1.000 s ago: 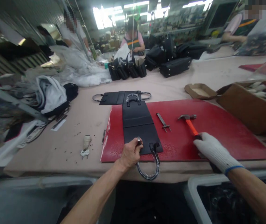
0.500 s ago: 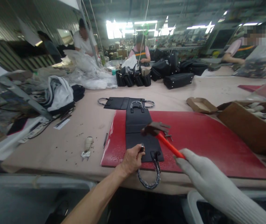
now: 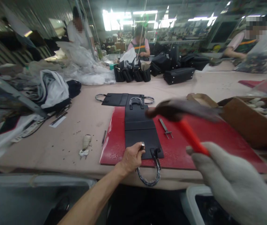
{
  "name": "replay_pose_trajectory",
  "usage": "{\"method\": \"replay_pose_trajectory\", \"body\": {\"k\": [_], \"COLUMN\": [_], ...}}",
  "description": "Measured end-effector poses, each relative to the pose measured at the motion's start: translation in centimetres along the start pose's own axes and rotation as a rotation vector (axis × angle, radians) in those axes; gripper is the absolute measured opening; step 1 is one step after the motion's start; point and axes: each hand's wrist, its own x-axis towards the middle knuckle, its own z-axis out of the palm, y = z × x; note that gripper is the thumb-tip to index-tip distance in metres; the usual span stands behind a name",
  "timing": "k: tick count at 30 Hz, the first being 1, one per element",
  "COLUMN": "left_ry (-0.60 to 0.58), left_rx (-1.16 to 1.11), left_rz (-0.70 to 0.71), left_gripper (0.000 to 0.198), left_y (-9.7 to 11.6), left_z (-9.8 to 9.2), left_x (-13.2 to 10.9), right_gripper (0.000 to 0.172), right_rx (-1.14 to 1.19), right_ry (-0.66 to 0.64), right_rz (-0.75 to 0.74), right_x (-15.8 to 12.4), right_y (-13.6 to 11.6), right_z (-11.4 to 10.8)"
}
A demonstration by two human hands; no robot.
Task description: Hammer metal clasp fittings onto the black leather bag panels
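My left hand [image 3: 132, 157] is closed around a small metal punch [image 3: 143, 145], held upright on the lower part of a black leather panel [image 3: 139, 120]. That panel lies on a red board [image 3: 114, 137], and its wrapped handle [image 3: 148, 181] hangs over the table's front edge. My right hand [image 3: 220, 168], in a white glove, grips a hammer [image 3: 194, 137] by its red handle. The hammer's head is blurred and raised above the board, right of the panel. A two-pronged metal tool [image 3: 165, 128] rests on the board beneath it.
Another black panel [image 3: 116, 99] lies behind. A wrapped pronged tool [image 3: 86, 145] and a thin rod [image 3: 104, 138] are on the left. A cardboard box [image 3: 243, 122] stands at right. Black bags [image 3: 179, 76] and several people are across the table [image 3: 88, 109].
The hammer and my right hand have risen toward the camera and moved right, uncovering the two-pronged tool. My left hand keeps its hold on the punch. The view has shifted slightly.
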Motion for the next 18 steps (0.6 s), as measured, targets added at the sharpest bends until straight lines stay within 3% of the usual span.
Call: {"method": "replay_pose_trajectory", "body": {"k": [3,6,8,12,14,16,18], "left_ry": [0.005,0.005,0.011,0.024,0.019,0.017,0.016], "left_rx": [0.01,-0.002,-0.013,-0.024,-0.03,-0.033,-0.034], "left_rz": [0.008,0.029,0.029,0.015,0.021,0.021,0.022], "left_gripper": [0.016,0.018,0.017,0.015,0.014,0.014,0.014], "left_y": [0.0,0.1,0.1,0.2,0.3,0.4,0.5], "left_z": [-0.1,-0.1,-0.2,-0.3,-0.4,-0.5,-0.7], "left_x": [0.1,0.1,0.1,0.2,0.2,0.2,0.3], "right_gripper": [0.03,0.036,0.035,0.031,0.032,0.033,0.037], "right_rx": [-0.022,-0.206,-0.266,-0.499,-0.585,-0.646,-0.667], "right_ry": [0.013,-0.23,-0.303,-0.279,-0.283,-0.235,-0.102], "right_rz": [-0.063,-0.121,0.0,0.424,0.567,0.541,0.371], "right_x": [-0.5,-1.3,-1.6,-1.7,-1.8,-2.0,-1.9], "right_y": [0.1,1.6,3.7,9.5,12.0,13.2,12.7], "right_z": [0.3,1.2,1.7,2.5,3.2,4.4,5.9]}}
